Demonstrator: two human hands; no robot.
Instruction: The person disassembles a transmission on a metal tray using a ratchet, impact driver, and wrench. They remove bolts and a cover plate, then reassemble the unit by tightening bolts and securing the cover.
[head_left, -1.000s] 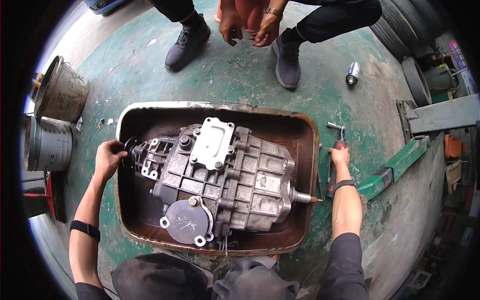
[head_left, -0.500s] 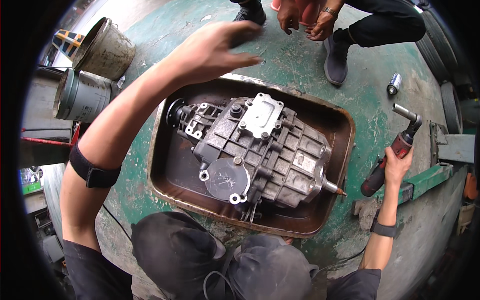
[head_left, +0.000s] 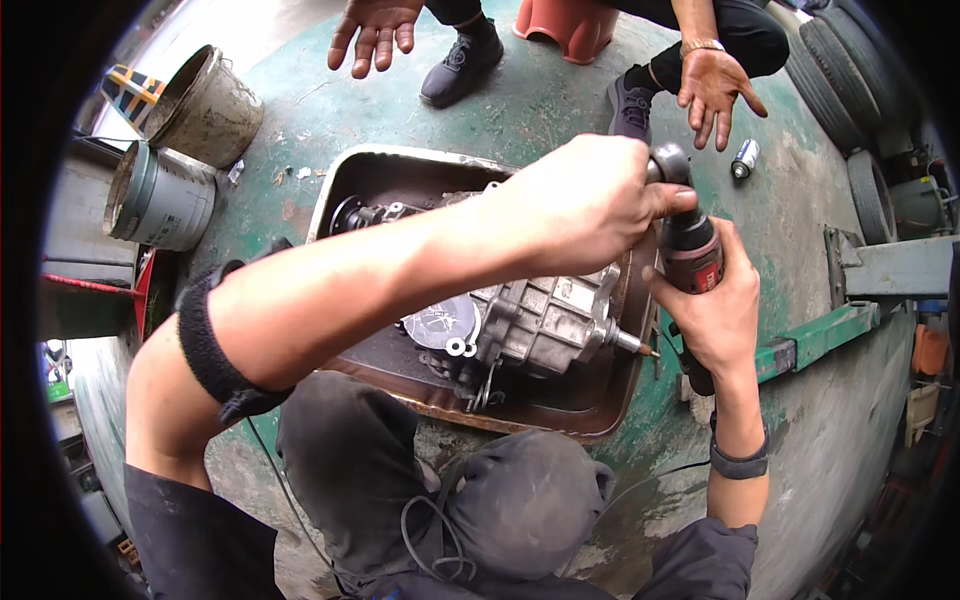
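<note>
A red-and-black, silver-headed power ratchet [head_left: 694, 264] is held near a brown metal pan [head_left: 420, 153], the right hand [head_left: 722, 308] gripping its body, the left hand [head_left: 600, 192] closed at its head, apparently steadying it; the pan cradles a grey ribbed gearbox [head_left: 545, 327].

1. The gearbox [head_left: 540, 325] lies in the tray [head_left: 420, 153].
2. The left hand [head_left: 595, 200] and right hand [head_left: 725, 315] hold the power ratchet [head_left: 692, 255] near the tray's right end.
3. Two buckets [head_left: 212, 120] stand left of the tray.
4. The stool [head_left: 578, 30] stands behind the tray.
5. The spray can [head_left: 744, 160] lies right of the stool, left of the tyres [head_left: 840, 75].
</note>
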